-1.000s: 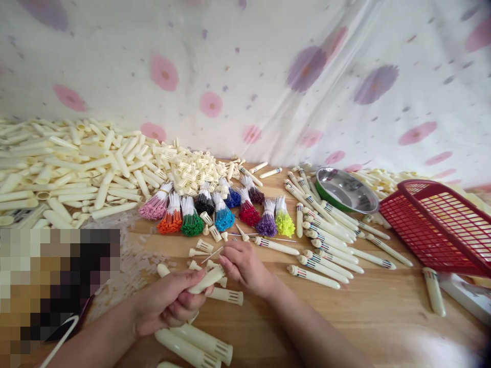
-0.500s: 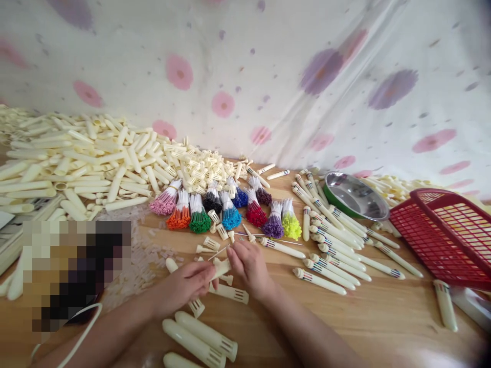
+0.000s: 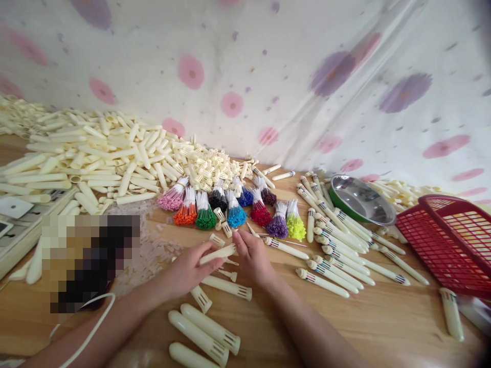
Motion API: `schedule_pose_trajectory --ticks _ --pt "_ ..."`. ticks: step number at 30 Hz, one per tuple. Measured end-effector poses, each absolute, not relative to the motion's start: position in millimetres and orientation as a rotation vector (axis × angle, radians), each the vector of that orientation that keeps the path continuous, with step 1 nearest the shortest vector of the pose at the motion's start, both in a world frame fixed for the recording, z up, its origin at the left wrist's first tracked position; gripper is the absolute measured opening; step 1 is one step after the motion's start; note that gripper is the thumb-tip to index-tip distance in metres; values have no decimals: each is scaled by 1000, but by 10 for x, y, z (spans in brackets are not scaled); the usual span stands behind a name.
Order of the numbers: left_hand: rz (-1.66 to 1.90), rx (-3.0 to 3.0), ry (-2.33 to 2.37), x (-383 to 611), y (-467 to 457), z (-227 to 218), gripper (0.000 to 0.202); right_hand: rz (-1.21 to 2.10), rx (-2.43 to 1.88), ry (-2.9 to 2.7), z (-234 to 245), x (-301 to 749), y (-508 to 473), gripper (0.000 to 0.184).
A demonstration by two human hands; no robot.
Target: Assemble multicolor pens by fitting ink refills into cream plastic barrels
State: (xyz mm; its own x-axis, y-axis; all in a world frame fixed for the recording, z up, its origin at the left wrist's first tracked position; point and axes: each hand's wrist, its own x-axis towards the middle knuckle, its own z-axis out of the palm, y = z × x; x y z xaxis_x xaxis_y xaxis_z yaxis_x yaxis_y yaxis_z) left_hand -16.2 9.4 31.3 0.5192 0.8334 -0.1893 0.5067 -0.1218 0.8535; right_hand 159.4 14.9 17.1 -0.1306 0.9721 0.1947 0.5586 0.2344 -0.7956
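Visitor: Hands first. What had each got hold of?

Me: My left hand (image 3: pixel 187 268) was closed round a cream pen barrel (image 3: pixel 217 254), which lay nearly flat just above the wooden table (image 3: pixel 383 327) with its far end aimed at 2 o'clock. My right hand (image 3: pixel 253 255) was pinched narrow, fingertips (image 3: pixel 237 239) touching that far end. Whether a refill sat between them was too small to tell.

Visitor: And round about?

Me: Bundles of coloured refills (image 3: pixel 236 214) fanned out at 12 o'clock, near my fingers. Assembled multi-colour pens (image 3: pixel 337 250) lay in a row at 3 o'clock, with a steel bowl (image 3: pixel 360 199) at 2 and a red basket (image 3: pixel 452 240) beyond them. The heap of empty barrels (image 3: pixel 95 158) was at 10 o'clock, slotted caps (image 3: pixel 203 166) at 11, and a few loose barrels (image 3: pixel 209 327) at 6, close to my wrists.

Visitor: What made that grip work?

Me: As I judged it, a steady left hand did most of it. The barrel was held near its middle with its end turned towards the right fingers, so the fine work fell to the pinch alone. Holding low over the table meant a dropped piece would not roll far. I would have watched my right forearm, since it lay near the assembled multi-colour pens and a sweep could scatter them.
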Motion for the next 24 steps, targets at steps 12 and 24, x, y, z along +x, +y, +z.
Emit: schedule_pose_trajectory --ticks 12,24 --pt "279 970 862 -156 42 383 47 676 -1186 -1842 245 1634 106 40" --pt "352 1163 956 -114 -47 436 44 614 -1220 -1915 335 1638 70 37"
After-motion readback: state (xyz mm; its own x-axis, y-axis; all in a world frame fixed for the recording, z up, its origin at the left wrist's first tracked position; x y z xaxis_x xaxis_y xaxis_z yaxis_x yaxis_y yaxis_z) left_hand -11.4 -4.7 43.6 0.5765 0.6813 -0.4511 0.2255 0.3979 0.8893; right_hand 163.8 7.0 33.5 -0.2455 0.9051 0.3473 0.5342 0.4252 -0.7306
